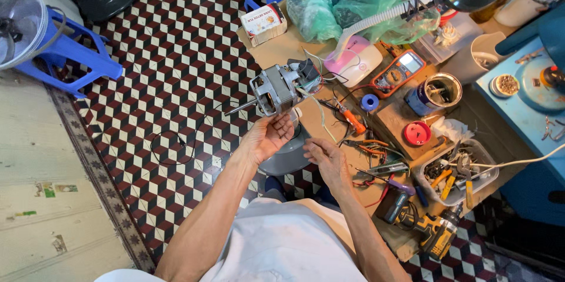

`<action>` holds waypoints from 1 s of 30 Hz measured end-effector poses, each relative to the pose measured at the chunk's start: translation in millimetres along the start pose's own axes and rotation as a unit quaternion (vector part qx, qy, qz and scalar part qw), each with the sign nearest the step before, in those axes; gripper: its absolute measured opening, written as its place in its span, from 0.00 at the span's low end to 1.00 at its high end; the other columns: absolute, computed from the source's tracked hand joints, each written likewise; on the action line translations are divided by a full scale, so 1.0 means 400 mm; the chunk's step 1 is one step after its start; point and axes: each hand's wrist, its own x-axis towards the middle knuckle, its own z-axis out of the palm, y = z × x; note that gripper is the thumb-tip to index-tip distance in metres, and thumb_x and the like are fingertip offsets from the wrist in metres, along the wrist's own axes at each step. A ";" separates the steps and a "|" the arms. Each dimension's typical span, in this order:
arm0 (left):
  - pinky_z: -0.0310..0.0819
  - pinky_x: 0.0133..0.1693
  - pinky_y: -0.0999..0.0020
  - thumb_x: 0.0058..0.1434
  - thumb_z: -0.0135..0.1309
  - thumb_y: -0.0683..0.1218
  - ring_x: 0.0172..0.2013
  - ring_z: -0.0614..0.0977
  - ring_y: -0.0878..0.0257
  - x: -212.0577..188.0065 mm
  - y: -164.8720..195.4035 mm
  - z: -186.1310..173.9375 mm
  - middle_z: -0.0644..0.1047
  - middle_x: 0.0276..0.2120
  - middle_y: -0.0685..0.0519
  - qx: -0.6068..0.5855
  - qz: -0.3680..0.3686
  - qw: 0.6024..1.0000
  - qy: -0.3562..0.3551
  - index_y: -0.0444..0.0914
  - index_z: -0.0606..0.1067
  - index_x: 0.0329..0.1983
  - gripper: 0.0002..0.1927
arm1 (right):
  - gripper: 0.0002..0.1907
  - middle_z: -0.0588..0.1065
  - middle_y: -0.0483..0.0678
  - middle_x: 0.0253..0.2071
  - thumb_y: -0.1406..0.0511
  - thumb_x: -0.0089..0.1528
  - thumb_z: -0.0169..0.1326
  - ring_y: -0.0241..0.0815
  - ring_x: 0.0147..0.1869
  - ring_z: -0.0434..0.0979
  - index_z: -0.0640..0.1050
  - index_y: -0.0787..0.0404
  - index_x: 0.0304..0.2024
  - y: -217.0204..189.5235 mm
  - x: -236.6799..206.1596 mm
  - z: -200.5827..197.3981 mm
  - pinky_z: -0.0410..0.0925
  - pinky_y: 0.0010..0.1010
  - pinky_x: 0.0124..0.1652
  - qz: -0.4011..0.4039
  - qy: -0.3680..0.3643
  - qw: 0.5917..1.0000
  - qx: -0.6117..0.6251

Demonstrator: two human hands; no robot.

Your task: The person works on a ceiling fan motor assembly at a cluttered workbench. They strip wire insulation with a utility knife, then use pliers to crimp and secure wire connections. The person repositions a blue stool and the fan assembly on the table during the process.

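Observation:
My left hand point(268, 136) holds up a grey electric fan motor point(276, 89) from beneath, its metal shaft pointing left and wires trailing from its right end. Just to the right, my right hand point(325, 158) has its fingers curled and pinches a thin pale wire point(318, 118) that runs up to the motor. Both hands hover over a grey round fan base point(292, 155) standing on the tiled floor.
A low cardboard-covered bench point(282, 49) carries a multimeter point(399, 72), a blue tape roll point(369, 102), pliers point(362, 146), a tin can point(436, 92), a red lid point(417, 133), a tool tray point(456, 171) and a yellow drill point(432, 232). Blue stools point(70, 52) stand left and behind.

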 end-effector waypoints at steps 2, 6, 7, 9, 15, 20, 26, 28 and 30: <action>0.79 0.50 0.60 0.64 0.58 0.44 0.40 0.83 0.59 -0.008 0.002 0.000 0.82 0.38 0.48 0.033 0.002 0.999 -0.001 0.30 0.77 0.45 0.12 | 0.16 0.82 0.48 0.44 0.63 0.67 0.51 0.37 0.43 0.81 0.80 0.67 0.50 -0.002 0.001 0.013 0.73 0.27 0.44 -0.023 0.000 1.000 0.008; 0.78 0.51 0.63 0.63 0.60 0.47 0.43 0.84 0.60 -0.031 0.006 0.016 0.83 0.41 0.46 0.167 0.062 0.984 -0.004 0.31 0.79 0.46 0.14 | 0.15 0.82 0.49 0.45 0.64 0.67 0.51 0.37 0.43 0.81 0.80 0.67 0.51 -0.017 0.020 0.034 0.73 0.27 0.45 -0.051 0.007 0.998 0.043; 0.78 0.51 0.64 0.63 0.61 0.47 0.44 0.84 0.60 -0.037 0.007 0.019 0.83 0.41 0.46 0.206 0.084 0.975 -0.007 0.32 0.79 0.47 0.15 | 0.15 0.82 0.49 0.45 0.64 0.67 0.51 0.37 0.43 0.81 0.80 0.67 0.51 -0.019 0.023 0.037 0.73 0.27 0.45 -0.050 0.016 0.998 0.041; 0.78 0.50 0.65 0.62 0.62 0.48 0.44 0.85 0.60 -0.040 0.005 0.029 0.84 0.42 0.46 0.246 0.104 0.964 0.010 0.33 0.81 0.47 0.15 | 0.15 0.82 0.50 0.44 0.63 0.68 0.50 0.36 0.43 0.81 0.80 0.67 0.51 -0.018 0.027 0.042 0.73 0.27 0.44 -0.047 0.031 0.998 0.039; 0.79 0.50 0.68 0.62 0.62 0.50 0.42 0.85 0.63 -0.059 0.020 0.038 0.85 0.42 0.47 0.343 0.161 0.925 0.025 0.33 0.83 0.43 0.15 | 0.15 0.82 0.51 0.44 0.65 0.68 0.49 0.37 0.44 0.80 0.80 0.67 0.51 0.049 0.018 0.057 0.73 0.27 0.45 -0.037 0.061 0.996 0.045; 0.80 0.48 0.68 0.62 0.62 0.49 0.38 0.85 0.63 -0.070 0.005 0.055 0.85 0.38 0.48 0.401 0.225 0.887 0.034 0.32 0.83 0.42 0.14 | 0.14 0.80 0.48 0.41 0.66 0.67 0.50 0.37 0.42 0.80 0.79 0.68 0.50 0.161 -0.033 0.019 0.74 0.27 0.44 -0.023 0.078 0.996 0.035; 0.78 0.47 0.71 0.64 0.62 0.49 0.38 0.84 0.66 -0.085 -0.010 0.084 0.85 0.37 0.50 0.450 0.248 0.856 0.059 0.32 0.84 0.41 0.14 | 0.13 0.79 0.49 0.34 0.66 0.66 0.53 0.38 0.36 0.76 0.81 0.68 0.48 0.255 -0.101 -0.133 0.69 0.30 0.38 0.048 0.141 0.987 -0.055; 0.77 0.46 0.71 0.64 0.62 0.49 0.37 0.84 0.67 -0.093 -0.007 0.089 0.85 0.37 0.51 0.439 0.246 0.861 0.069 0.33 0.84 0.41 0.13 | 0.13 0.80 0.51 0.35 0.64 0.65 0.53 0.40 0.38 0.78 0.82 0.66 0.47 0.266 -0.116 -0.207 0.70 0.32 0.39 0.037 0.176 0.973 -0.142; 0.76 0.43 0.72 0.62 0.63 0.49 0.36 0.83 0.69 -0.092 -0.017 0.097 0.85 0.37 0.52 0.417 0.227 0.876 0.089 0.35 0.84 0.41 0.12 | 0.13 0.82 0.56 0.38 0.63 0.63 0.54 0.49 0.42 0.82 0.83 0.61 0.46 0.266 -0.119 -0.293 0.72 0.37 0.43 -0.008 0.220 0.930 -0.293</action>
